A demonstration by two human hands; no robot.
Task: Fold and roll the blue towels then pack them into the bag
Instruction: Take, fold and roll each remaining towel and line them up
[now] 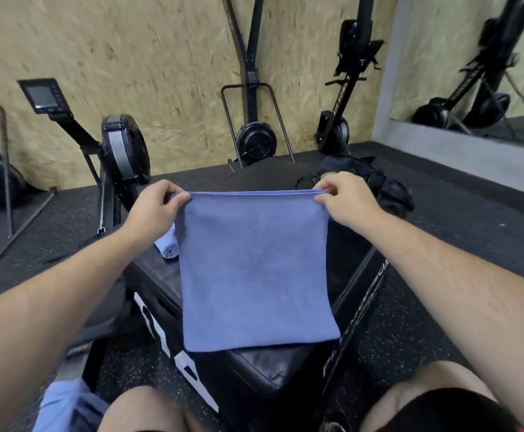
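Left hand (158, 204) pinches the top left corner of a soft, square blue towel (254, 269) between thumb and curled fingers. Right hand (345, 198) pinches the top right corner the same way. The top edge is stretched taut and level, and the sheet hangs flat in the air over a black padded vinyl bench (264, 366), its lower edge at or just above the pad; contact cannot be told. Whether the sheet is single or already doubled cannot be told either.

Risks, as judged from here: both grips take only the corner hems, so a slack pinch could drop one side and skew the fold. If the lower edge is laid down carelessly it may drag on the grippy pad and bunch, giving uneven halves and a loose roll. A small rolled blue towel (168, 244) lies on the bench just behind the hanging sheet's left edge, so a sweep of cloth could nudge it open or off the pad. A slumped black fabric bag (388, 188) sits on the floor beyond the right hand, well apart, with its mouth unseen, so the carry could loosen a roll. A crumpled pale-blue cloth (59, 400) lies low left by the knee.
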